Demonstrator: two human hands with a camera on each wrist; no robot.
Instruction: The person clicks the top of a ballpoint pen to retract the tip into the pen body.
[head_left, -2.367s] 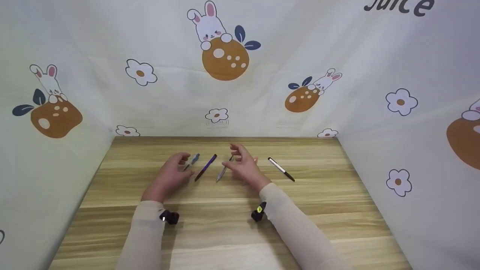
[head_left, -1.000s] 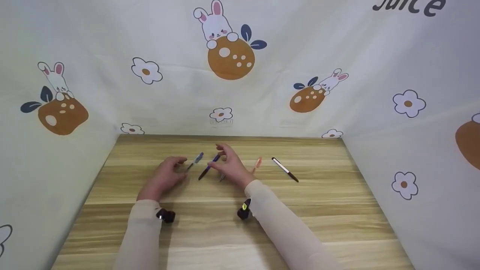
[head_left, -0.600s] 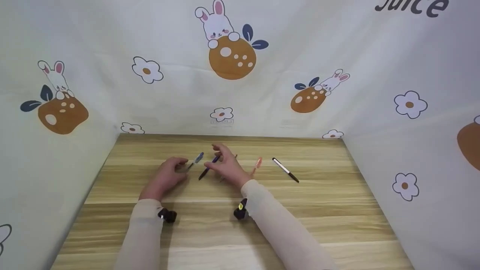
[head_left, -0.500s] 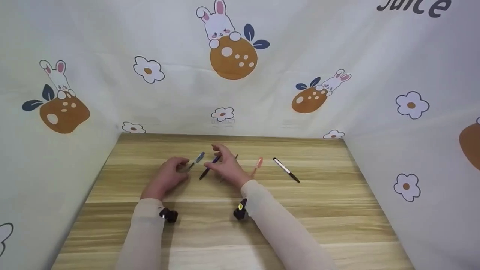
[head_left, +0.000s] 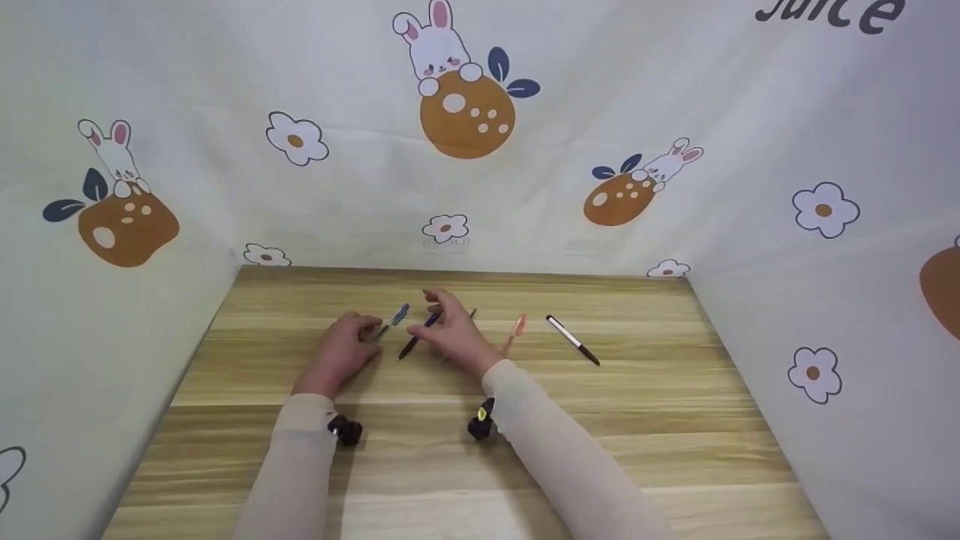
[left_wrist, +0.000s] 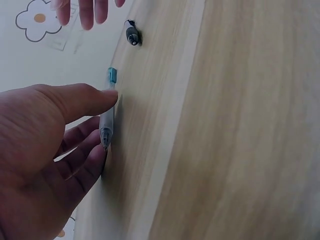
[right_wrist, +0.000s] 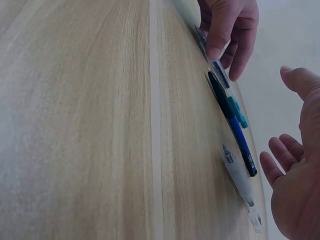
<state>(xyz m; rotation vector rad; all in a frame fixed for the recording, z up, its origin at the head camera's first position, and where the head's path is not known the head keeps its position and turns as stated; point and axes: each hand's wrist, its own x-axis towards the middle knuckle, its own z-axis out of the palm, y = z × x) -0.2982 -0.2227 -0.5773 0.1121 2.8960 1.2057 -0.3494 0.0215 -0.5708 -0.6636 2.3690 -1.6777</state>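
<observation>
At the left of the row of pens, my left hand (head_left: 346,349) has its thumb and fingers on either side of a clear pen with a blue-green clip (head_left: 400,313). In the left wrist view the thumb lies against the barrel of this clear pen (left_wrist: 106,122), which rests on the table. My right hand (head_left: 459,337) hovers with spread fingers, holding nothing. Beneath it in the head view are a dark blue pen (head_left: 409,346) and a whitish clear pen (right_wrist: 240,177), both partly covered there but plain in the right wrist view.
Right of the hands, an orange pen (head_left: 518,326) and a white pen with black ends (head_left: 574,341) lie on the wood-grain table (head_left: 637,450). A printed cloth (head_left: 360,187) with rabbits and flowers encloses the table's back and sides.
My right hand has shifted left from above the whitish pen, uncovering the orange one. Most recently my left hand has edged right and closed in on the clear pen.
</observation>
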